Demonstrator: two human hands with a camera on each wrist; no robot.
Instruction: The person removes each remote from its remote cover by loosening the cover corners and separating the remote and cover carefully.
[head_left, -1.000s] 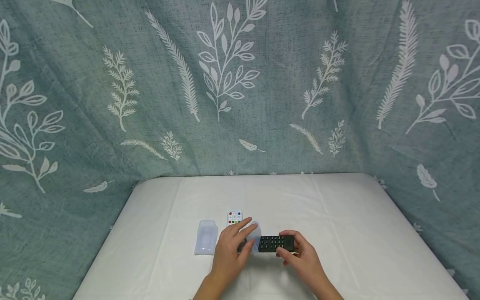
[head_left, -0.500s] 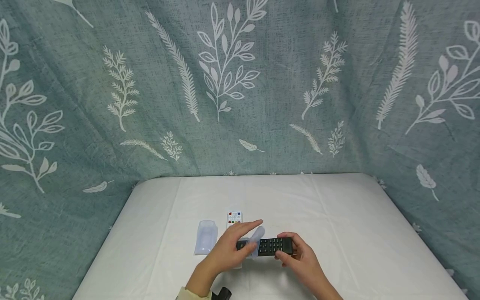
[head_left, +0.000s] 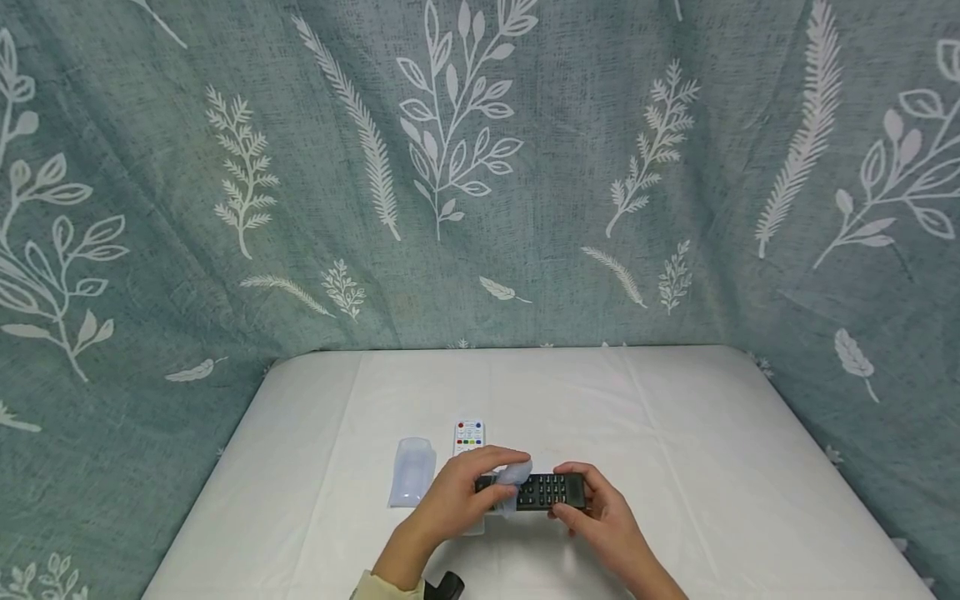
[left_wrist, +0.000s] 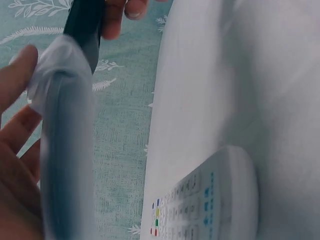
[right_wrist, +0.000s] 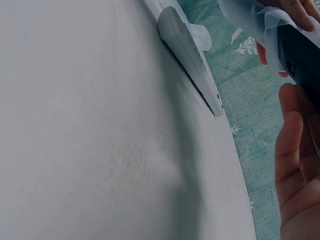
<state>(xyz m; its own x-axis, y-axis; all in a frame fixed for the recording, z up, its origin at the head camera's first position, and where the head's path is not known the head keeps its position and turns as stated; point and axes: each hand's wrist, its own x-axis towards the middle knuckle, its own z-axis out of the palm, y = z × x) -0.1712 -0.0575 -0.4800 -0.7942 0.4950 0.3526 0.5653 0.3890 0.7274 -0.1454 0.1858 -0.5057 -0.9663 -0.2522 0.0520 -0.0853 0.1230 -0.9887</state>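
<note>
A black remote control [head_left: 551, 492] is held level above the table, its button side up in the head view. A translucent bluish remote cover [head_left: 513, 474] is around its left part, with the cover's edge bunched or folded back. My left hand [head_left: 459, 493] pinches that folded edge between thumb and fingers. At the remote's bare right end, my right hand [head_left: 600, 507] grips it between thumb and fingers. In the left wrist view the cover [left_wrist: 70, 150] sheathes the near part of the remote, while the dark end [left_wrist: 85, 25] sticks out of it.
Below my left hand a white remote control [head_left: 470, 435] lies on the white-covered table [head_left: 675, 433], partly hidden. To its left lies a second translucent cover [head_left: 412, 473]. A green leaf-patterned cloth [head_left: 555, 183] hangs behind the table.
My left hand has turned, and its fingers have come together on the cover's flap, which stood up before and is now folded lower. My right hand keeps its grip on the remote.
</note>
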